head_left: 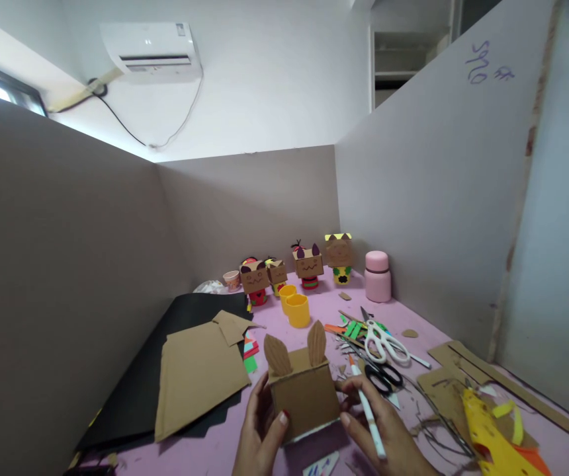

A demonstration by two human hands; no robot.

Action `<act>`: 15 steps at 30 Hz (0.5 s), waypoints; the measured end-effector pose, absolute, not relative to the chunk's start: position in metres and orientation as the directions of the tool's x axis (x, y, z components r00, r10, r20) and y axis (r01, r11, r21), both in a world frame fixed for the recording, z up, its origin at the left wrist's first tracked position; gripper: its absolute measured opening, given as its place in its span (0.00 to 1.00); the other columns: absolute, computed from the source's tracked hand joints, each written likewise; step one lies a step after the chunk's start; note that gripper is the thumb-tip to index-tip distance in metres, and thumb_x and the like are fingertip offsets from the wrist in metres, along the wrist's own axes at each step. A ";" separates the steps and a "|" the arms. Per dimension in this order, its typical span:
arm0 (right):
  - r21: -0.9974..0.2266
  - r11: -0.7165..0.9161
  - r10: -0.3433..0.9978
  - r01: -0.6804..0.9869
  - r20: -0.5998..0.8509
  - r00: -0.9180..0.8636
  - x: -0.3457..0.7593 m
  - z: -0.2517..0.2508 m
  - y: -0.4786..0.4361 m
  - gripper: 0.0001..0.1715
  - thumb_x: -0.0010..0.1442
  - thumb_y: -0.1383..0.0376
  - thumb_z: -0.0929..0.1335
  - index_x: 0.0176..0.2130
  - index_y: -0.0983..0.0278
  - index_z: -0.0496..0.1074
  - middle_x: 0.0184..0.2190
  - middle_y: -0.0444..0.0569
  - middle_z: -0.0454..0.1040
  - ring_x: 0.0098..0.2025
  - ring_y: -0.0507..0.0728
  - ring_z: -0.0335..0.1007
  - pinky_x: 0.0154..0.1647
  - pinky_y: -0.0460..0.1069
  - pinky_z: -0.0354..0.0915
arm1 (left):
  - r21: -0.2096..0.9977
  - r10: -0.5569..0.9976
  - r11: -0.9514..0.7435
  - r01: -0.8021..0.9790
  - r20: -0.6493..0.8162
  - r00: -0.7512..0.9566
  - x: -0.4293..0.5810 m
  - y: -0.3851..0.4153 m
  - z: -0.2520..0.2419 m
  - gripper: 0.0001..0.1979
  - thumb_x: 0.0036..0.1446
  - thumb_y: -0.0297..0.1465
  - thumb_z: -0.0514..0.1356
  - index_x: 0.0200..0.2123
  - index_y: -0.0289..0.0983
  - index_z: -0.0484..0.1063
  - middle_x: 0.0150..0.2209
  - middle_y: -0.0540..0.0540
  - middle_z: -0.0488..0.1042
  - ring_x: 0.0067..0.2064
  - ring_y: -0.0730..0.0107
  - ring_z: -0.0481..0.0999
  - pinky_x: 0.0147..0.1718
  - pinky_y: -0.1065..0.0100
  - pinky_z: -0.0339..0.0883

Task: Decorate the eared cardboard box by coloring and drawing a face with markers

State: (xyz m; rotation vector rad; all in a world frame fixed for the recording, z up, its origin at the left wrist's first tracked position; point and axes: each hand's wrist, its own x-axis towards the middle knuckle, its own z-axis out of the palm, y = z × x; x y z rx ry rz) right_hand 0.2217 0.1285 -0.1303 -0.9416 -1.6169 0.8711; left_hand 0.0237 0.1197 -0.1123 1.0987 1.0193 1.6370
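Observation:
A small cardboard box [305, 401] with two upright, leaf-shaped cardboard ears [317, 343] is held just above the table's near side. My left hand [266, 423] grips its left edge, thumb on the front face. On the other side my right hand [374, 423] steadies the box with fingertips and thumb. A white marker with an orange tip [370, 413] also lies in that right hand, slanting between the fingers. The box's front face is plain brown. Right beyond the box are black-handled scissors [384, 378] and white-handled scissors [386, 344].
Several cardboard animal-head figures [309, 264] stand at the back, near two yellow rings [298, 311] and a pink flask [378, 277]. Cardboard sheets [200, 377] lie on black card [130, 390] at left. Scraps and a yellow piece [493, 433] lie at right. Grey partitions [249, 198] enclose the table.

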 end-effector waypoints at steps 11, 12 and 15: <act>-0.908 0.371 0.922 0.194 0.335 -0.197 0.228 -0.117 0.119 0.13 0.60 0.62 0.63 0.45 0.61 0.58 0.35 0.48 0.71 0.34 0.56 0.69 0.38 0.51 0.63 | 0.970 0.979 -0.197 -0.144 0.186 -0.085 0.021 0.116 -0.105 0.36 0.49 0.41 0.65 0.58 0.37 0.57 0.60 0.35 0.64 0.60 0.52 0.64 0.55 0.59 0.63; -0.908 0.369 0.922 0.196 0.332 -0.201 0.229 -0.116 0.119 0.13 0.59 0.62 0.63 0.45 0.61 0.58 0.35 0.48 0.71 0.34 0.56 0.69 0.38 0.52 0.63 | 0.972 0.980 -0.192 -0.139 0.182 -0.081 0.021 0.115 -0.104 0.36 0.50 0.41 0.64 0.59 0.37 0.56 0.60 0.35 0.64 0.60 0.52 0.64 0.55 0.59 0.63; -0.910 0.361 0.924 0.202 0.320 -0.210 0.230 -0.115 0.118 0.13 0.59 0.63 0.63 0.44 0.61 0.58 0.35 0.48 0.71 0.34 0.56 0.69 0.37 0.52 0.63 | 0.975 0.981 -0.185 -0.126 0.176 -0.076 0.023 0.112 -0.100 0.36 0.50 0.40 0.64 0.59 0.36 0.55 0.60 0.35 0.63 0.60 0.53 0.64 0.55 0.60 0.64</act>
